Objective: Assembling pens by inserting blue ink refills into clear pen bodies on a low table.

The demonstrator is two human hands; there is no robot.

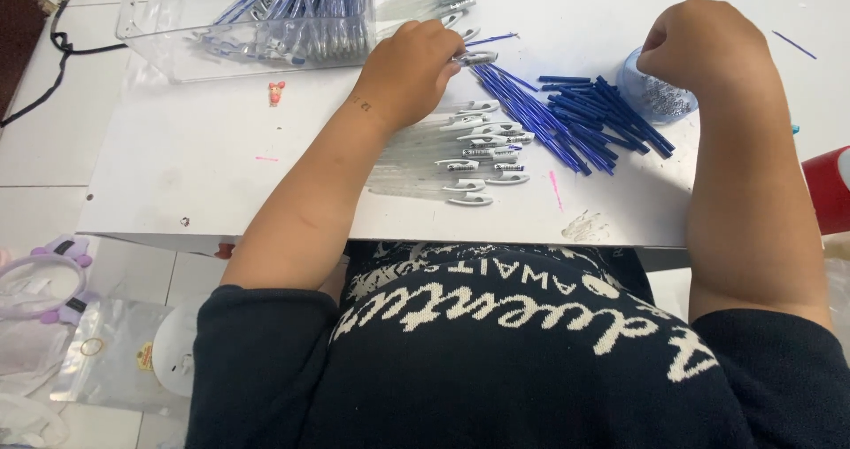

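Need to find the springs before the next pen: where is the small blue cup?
In the head view, the small blue cup sits far right on the white table, just under the right hand, beside the blue refills.

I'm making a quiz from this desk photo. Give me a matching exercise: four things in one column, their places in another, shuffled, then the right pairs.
Things:
1. clear box
2. blue refills
3. clear pen barrels
4. small blue cup

Places:
A. under the right hand
B. far left of the table
C. just below the left hand
D. between the two hands

Pairs: 1-B, 2-D, 3-C, 4-A
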